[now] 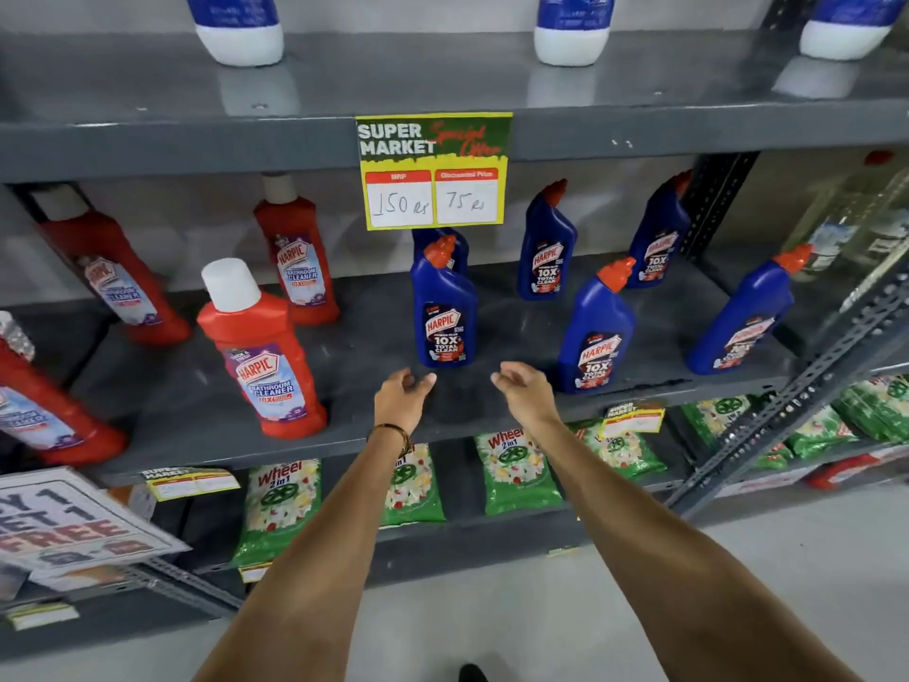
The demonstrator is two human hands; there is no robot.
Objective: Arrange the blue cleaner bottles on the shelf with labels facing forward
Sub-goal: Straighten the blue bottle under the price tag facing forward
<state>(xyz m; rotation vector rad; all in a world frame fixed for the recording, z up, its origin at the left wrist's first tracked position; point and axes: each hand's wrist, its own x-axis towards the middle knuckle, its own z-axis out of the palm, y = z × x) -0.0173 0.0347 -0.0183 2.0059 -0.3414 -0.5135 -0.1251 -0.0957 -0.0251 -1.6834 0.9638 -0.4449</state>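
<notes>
Several blue cleaner bottles with red caps stand on the middle grey shelf (pixel 374 347). The nearest one (pixel 444 312) stands upright at the centre, its label facing me, with another blue bottle (pixel 455 243) partly hidden behind it. More blue bottles stand at the back (pixel 546 248), (pixel 659 238) and at the front right (pixel 595 332), (pixel 742 317), labels facing forward. My left hand (pixel 401 398) and my right hand (pixel 524 391) hover just in front of the centre bottle, one on each side, fingers apart and holding nothing.
Red bathroom cleaner bottles (pixel 260 351) fill the left half of the same shelf. A yellow price sign (pixel 433 172) hangs from the shelf above, where white-and-blue bottles (pixel 241 27) stand. Green detergent packs (pixel 280 504) lie on the lower shelf. A metal upright (pixel 787 401) slants at right.
</notes>
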